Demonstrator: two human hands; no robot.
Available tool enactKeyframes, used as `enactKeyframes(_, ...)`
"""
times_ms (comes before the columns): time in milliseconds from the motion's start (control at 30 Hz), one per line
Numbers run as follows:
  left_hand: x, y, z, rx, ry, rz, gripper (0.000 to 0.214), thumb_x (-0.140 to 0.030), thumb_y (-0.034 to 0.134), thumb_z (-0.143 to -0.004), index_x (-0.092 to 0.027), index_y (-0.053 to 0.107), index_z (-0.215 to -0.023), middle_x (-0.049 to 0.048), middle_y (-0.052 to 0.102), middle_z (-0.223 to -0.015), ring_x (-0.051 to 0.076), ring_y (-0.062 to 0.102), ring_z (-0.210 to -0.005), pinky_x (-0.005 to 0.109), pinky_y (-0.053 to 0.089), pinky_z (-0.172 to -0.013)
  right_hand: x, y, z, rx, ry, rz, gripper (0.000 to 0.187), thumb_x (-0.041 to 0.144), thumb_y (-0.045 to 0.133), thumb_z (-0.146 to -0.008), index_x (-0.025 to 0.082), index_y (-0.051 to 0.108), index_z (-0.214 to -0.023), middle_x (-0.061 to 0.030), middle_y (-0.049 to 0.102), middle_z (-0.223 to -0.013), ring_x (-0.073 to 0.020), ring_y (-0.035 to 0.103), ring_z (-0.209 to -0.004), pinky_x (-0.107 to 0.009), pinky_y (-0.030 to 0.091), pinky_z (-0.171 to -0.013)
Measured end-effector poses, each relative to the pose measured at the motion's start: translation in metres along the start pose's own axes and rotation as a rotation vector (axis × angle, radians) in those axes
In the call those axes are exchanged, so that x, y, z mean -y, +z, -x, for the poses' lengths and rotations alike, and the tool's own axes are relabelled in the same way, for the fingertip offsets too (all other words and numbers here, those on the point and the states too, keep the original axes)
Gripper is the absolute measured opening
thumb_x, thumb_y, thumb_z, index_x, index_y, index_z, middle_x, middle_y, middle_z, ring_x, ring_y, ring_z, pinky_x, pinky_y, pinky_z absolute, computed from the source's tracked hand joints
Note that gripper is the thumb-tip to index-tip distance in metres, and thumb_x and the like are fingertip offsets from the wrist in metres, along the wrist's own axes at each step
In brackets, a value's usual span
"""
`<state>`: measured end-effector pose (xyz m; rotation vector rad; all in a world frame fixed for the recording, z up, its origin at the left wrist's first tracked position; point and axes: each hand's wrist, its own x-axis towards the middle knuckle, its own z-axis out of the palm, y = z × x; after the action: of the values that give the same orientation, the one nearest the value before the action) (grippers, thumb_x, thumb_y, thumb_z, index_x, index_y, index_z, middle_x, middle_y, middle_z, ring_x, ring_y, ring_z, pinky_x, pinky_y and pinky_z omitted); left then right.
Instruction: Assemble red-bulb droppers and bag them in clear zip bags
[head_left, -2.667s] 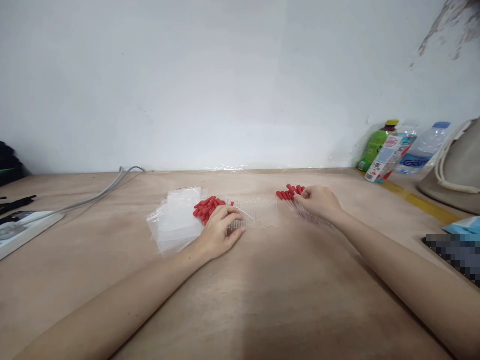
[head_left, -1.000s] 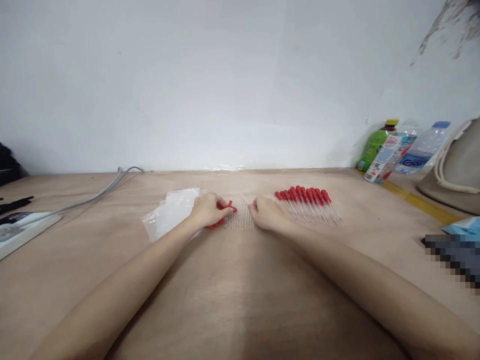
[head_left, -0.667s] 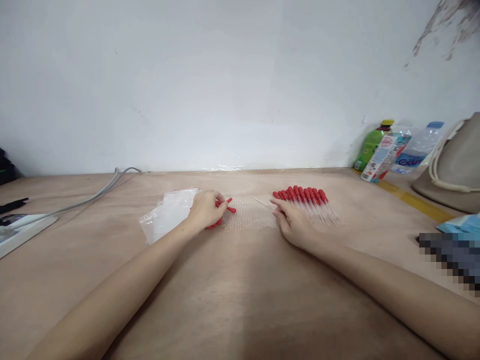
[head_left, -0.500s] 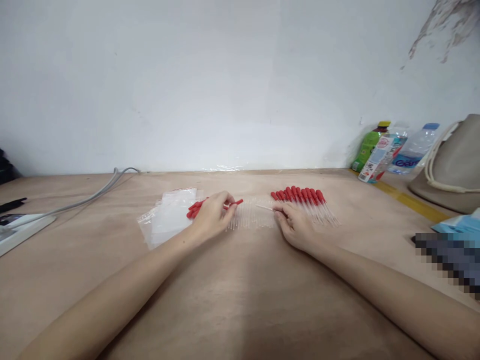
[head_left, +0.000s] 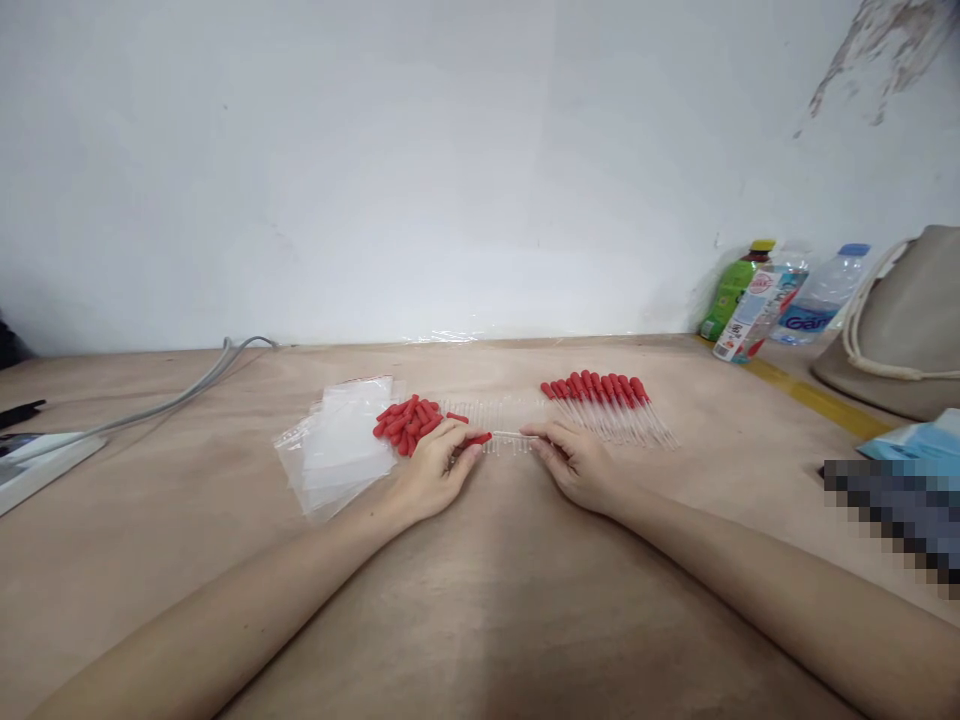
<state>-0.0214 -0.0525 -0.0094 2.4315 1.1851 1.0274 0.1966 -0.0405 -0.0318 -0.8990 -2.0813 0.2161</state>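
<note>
While the left hand point(head_left: 439, 467) has fingers and thumb clamped on a red bulb point(head_left: 482, 438), the right hand point(head_left: 581, 468) is pinched on the right end of a clear tube point(head_left: 514, 434). Tube's long axis runs left-right, roughly in line with the bulb; its free end is at the bulb's tip, left of the right hand. Can't tell if it's just touching or seated. Right hand is nearer the tube, left owns the bulb.

Just beyond: loose clear tubes point(head_left: 480, 408) side by side, axes pointing away from the person. Loose red bulbs point(head_left: 409, 425) piled by the left hand, plastic bags point(head_left: 349, 430) left of that. Red-ended tubes point(head_left: 600, 390) fanned out beyond the right hand, red ends to the wall.

Surface: flat wooden table point(head_left: 480, 610). White wall point(head_left: 450, 180) behind, bottles point(head_left: 739, 300) far right, grey cable point(head_left: 187, 388) left.
</note>
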Motion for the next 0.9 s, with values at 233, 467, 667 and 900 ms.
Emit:
enactKeyframes(233,0.0,0.0,0.001,0.022,-0.052,0.039,0.018,-0.027,0.044,-0.086,-0.016,0.057,-0.091,0.0035,0.06,-0.084,0.015,0.054,-0.075,0.027,0.044,-0.067,0.005,-0.002,0.0,0.044,-0.042,0.066,0.024,0.026,0.043,-0.086,0.019,0.063,-0.098,-0.0042,0.063,-0.073,-0.0139,0.054,-0.068,-0.028,0.039,-0.066)
enactKeyframes(467,0.004,0.0,0.003,0.041,-0.02,0.093,0.018,-0.027,0.046,-0.086,-0.018,0.06,-0.092,0.0024,0.063,-0.084,0.014,0.057,-0.075,0.026,0.045,-0.069,-0.001,-0.001,0.0,0.088,-0.072,0.069,0.022,0.029,0.046,-0.086,0.022,0.065,-0.095,-0.0024,0.065,-0.075,-0.0115,0.056,-0.066,-0.03,0.033,-0.07)
enactKeyframes(667,0.002,-0.002,0.006,0.11,0.042,0.09,0.018,-0.023,0.046,-0.086,-0.019,0.061,-0.093,0.0027,0.066,-0.085,0.014,0.059,-0.078,0.026,0.046,-0.07,-0.002,-0.003,-0.001,0.14,-0.113,0.114,0.02,0.026,0.046,-0.086,0.023,0.065,-0.093,-0.0015,0.066,-0.079,-0.0113,0.056,-0.066,-0.031,0.028,-0.072)
enactKeyframes(900,0.002,-0.001,0.007,0.115,0.008,0.037,0.017,-0.029,0.051,-0.084,-0.02,0.064,-0.09,0.0005,0.067,-0.08,0.012,0.06,-0.07,0.022,0.045,-0.062,0.009,-0.006,0.0,0.092,-0.175,0.235,0.022,0.024,0.044,-0.086,0.021,0.066,-0.088,-0.0007,0.066,-0.071,-0.0105,0.052,-0.059,-0.031,0.023,-0.068)
